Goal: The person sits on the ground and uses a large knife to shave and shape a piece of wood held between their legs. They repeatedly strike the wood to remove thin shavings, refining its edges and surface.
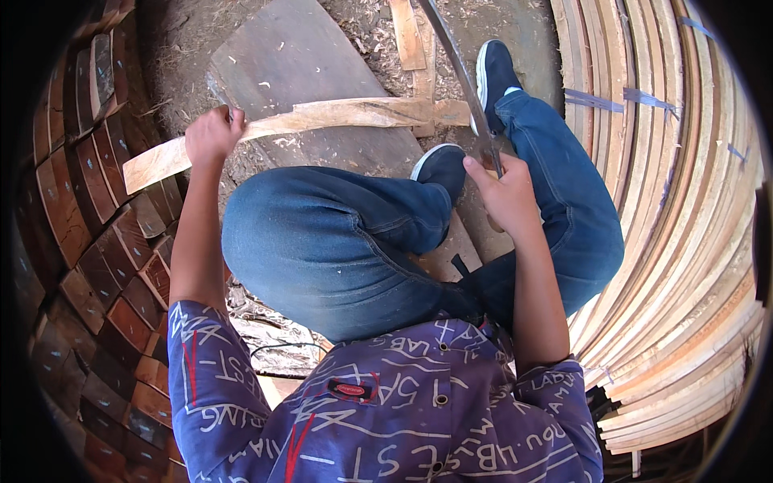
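Note:
My left hand (213,137) is closed round a pale strip of wood (354,114) near its left end. The strip lies across in front of my knees, its far end reaching toward my shoes, with an uneven, rough edge. In my right hand (507,193) is a long-bladed tool (460,64) with a wooden handle, gripped at the handle. Its narrow dark blade points up and away, passing close to the strip's right end. Whether blade and strip touch I cannot tell. The kind of blade is unclear, as it shows nearly edge-on.
A wide grey board (298,60) lies on the ground beneath the strip. Wood shavings and another wood piece (408,36) are beyond it. Stacked dark wood blocks (88,233) rise at the left; long pale slats (644,241), tied in bundles, stand at the right.

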`<state>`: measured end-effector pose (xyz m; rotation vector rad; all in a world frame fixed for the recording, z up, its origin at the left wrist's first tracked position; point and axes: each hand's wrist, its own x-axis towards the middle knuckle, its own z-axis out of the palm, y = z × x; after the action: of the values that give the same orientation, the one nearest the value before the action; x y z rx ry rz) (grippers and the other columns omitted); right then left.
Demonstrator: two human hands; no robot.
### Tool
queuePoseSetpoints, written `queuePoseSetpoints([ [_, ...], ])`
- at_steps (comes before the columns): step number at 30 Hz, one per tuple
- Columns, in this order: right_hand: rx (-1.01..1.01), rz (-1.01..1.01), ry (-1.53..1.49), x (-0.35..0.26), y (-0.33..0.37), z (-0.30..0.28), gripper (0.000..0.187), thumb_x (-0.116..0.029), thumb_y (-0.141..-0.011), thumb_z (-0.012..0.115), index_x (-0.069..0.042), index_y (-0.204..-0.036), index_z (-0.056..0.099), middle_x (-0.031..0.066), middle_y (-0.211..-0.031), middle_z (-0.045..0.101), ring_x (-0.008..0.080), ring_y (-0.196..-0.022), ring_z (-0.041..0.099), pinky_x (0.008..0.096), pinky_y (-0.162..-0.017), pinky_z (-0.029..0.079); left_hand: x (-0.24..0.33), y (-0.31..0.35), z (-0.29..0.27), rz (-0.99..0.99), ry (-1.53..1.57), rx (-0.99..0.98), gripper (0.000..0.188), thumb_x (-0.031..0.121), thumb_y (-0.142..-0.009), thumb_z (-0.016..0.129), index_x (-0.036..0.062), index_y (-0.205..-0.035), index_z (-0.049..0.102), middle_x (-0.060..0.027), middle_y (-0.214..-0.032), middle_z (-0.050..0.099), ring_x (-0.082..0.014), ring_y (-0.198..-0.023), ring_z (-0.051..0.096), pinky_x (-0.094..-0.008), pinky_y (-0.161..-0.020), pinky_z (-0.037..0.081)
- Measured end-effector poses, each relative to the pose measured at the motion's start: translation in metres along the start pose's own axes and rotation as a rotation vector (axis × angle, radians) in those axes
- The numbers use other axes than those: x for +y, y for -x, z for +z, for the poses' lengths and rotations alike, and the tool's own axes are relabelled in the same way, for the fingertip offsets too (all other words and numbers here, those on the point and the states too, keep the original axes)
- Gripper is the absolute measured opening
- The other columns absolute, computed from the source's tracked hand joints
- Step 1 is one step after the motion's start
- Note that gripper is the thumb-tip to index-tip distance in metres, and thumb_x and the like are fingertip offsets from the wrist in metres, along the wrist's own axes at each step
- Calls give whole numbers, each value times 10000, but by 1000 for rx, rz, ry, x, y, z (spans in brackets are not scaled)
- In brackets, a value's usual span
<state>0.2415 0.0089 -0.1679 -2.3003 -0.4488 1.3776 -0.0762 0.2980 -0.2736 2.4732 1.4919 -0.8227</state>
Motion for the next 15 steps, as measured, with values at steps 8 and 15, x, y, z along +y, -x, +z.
queuePoseSetpoints([
  [8,-95,478,-320,79,-30,20,204,-182,-904,655,-64,-828,506,4,-528,444,99,-388,411,286,-368,357,3,-5,-4,19,14,1,429,428,-861,479,66,-809,703,-185,-761,680,-345,-745,676,-451,-721,532],
  [15,34,234,-791,8,-29,-40,254,-274,-968,561,-30,-1023,515,33,-641,508,101,-471,466,267,-413,406,0,-3,2,8,10,12,413,421,-857,492,66,-809,696,-189,-764,680,-351,-753,674,-450,-722,532],
])
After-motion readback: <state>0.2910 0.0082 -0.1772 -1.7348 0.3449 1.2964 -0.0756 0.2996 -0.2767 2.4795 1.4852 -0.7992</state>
